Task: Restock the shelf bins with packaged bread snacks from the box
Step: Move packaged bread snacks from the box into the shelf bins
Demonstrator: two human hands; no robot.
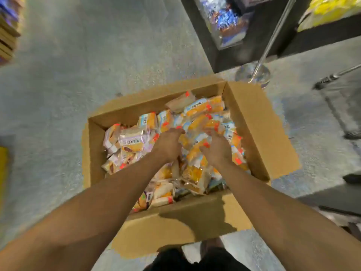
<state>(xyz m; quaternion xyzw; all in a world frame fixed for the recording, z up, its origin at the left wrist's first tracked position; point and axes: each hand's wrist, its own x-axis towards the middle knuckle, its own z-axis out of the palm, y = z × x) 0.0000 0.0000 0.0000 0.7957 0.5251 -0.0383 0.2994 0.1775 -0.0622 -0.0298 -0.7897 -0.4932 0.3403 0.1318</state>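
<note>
Open cardboard box (pixel 252 122) on the floor (pixel 97 55), left hand (pixel 168 144) and right hand (pixel 218 150) both reaching in, fingers curled among the heaped bread snack packets (pixel 203 106), firm grasp impossible to tell

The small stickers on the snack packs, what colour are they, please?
Bright orange-red stickers, clearest in the head view, on packs in the box.

Speckled grey floor (pixel 97 55), dark shelf unit (pixel 259 36) upper right, chrome pole (pixel 273 36) on round base (pixel 252 74)

Both bare forearms reach forward and down, left hand (pixel 168 145) and right hand (pixel 218 151) side by side, fingers curled downward, grip unclear.
</note>
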